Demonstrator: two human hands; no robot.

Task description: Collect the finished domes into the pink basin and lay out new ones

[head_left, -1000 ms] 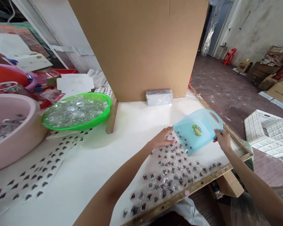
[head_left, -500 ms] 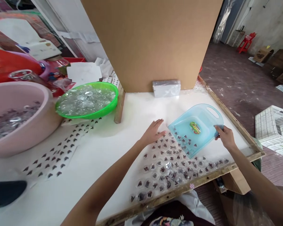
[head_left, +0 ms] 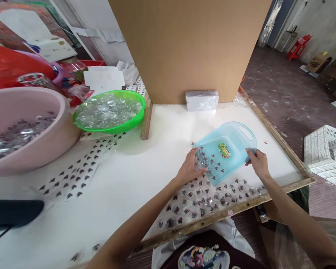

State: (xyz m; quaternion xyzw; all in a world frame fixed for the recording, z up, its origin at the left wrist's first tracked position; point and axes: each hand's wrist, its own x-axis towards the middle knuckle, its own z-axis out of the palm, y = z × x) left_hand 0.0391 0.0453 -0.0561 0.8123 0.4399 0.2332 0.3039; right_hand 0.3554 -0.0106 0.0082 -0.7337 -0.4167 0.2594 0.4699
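My right hand (head_left: 259, 163) grips the right edge of a light blue plastic cutting board (head_left: 236, 142), which has a handle slot and a green and yellow label. The board lies low over the white table, tilt unclear. My left hand (head_left: 189, 169) is open at the board's left edge, fingers stretched out and thumb apart, beside small clear round plastic pieces with dark marks (head_left: 203, 158) on that end of the board. Many more such pieces (head_left: 207, 201) lie spread on the table between the board and the front wooden rail.
A green basin (head_left: 138, 119) of clear plastic pieces and a pink tub (head_left: 63, 127) stand at left. Sheets of dark marks (head_left: 81, 168) lie near them. A large cardboard sheet (head_left: 196, 48) rises behind a small clear-wrapped stack (head_left: 202, 101). Wooden rails (head_left: 277, 132) edge the table.
The board has moved left toward my left hand, and more pieces now lie on its left end. My left hand has come nearer and meets the board's edge. The view has shifted slightly.
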